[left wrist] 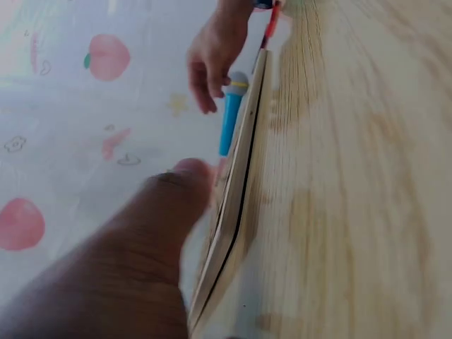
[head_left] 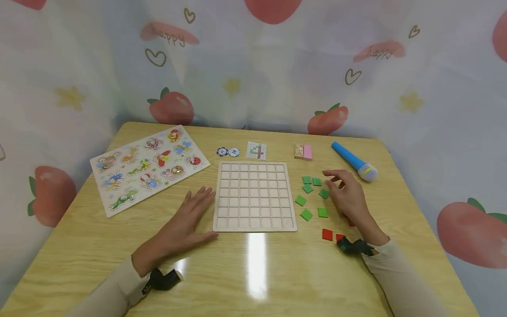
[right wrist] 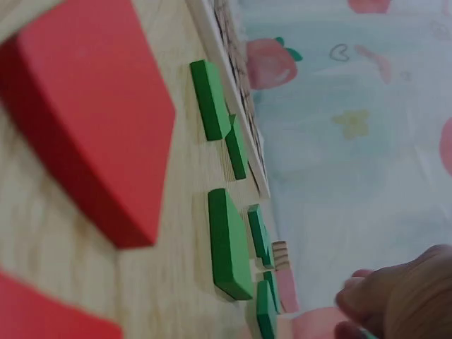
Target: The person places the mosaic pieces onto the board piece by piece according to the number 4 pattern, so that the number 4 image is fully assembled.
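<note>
Seven green tiles (head_left: 306,215) between grid board (head_left: 255,197), right hand (head_left: 348,196).

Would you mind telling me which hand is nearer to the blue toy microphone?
Right. The right hand hovers over the green tiles, just short of the microphone; the left hand lies flat beyond the grid board.

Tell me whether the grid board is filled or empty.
Empty. Every cell of the grid board shows bare wood; the green tiles and red tiles lie loose on the table to its right.
</note>
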